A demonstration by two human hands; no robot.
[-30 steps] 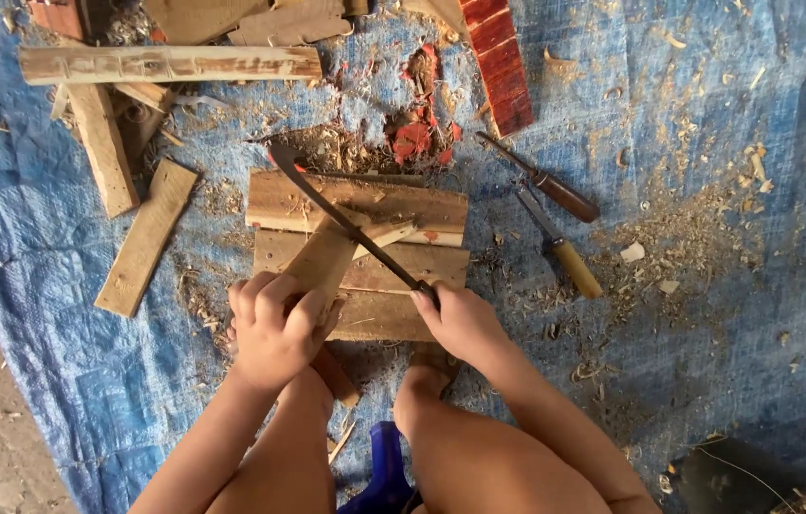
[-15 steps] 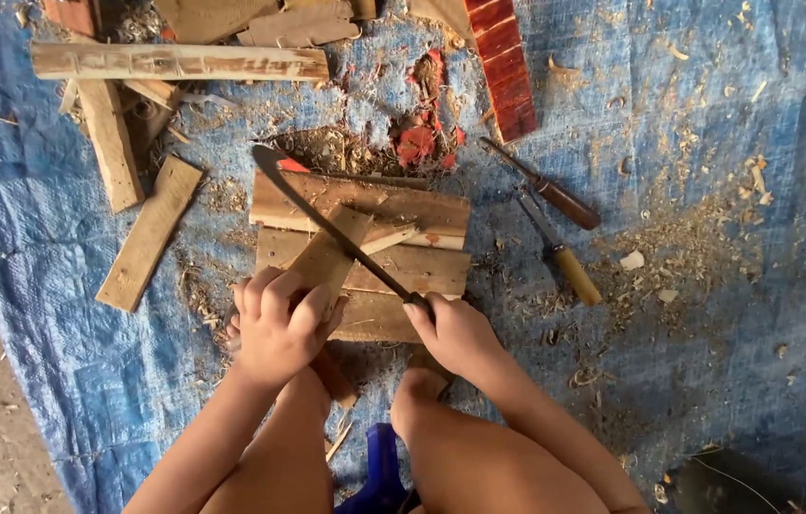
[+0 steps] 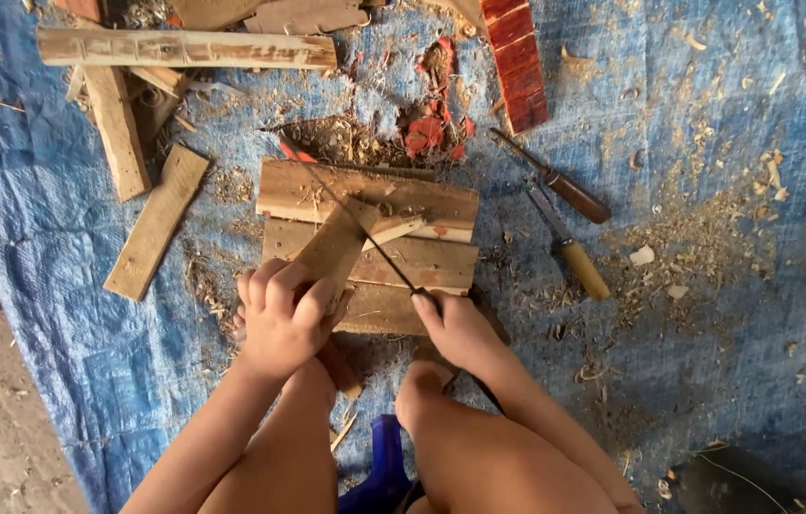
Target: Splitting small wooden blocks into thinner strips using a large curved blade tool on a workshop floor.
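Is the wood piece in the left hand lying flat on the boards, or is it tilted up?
Cannot tell for certain. The left hand grips the wood piece at its near end, over the boards.

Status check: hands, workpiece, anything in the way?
Left hand gripping wood strip on plank block. Right hand holding long knife, blade across the strip. Two chisels lie right of the block, apart from it.

Head camera looks straight down, close above the tarp (image 3: 707, 286).

Blade (image 3: 357, 221) slid forward (slightly).
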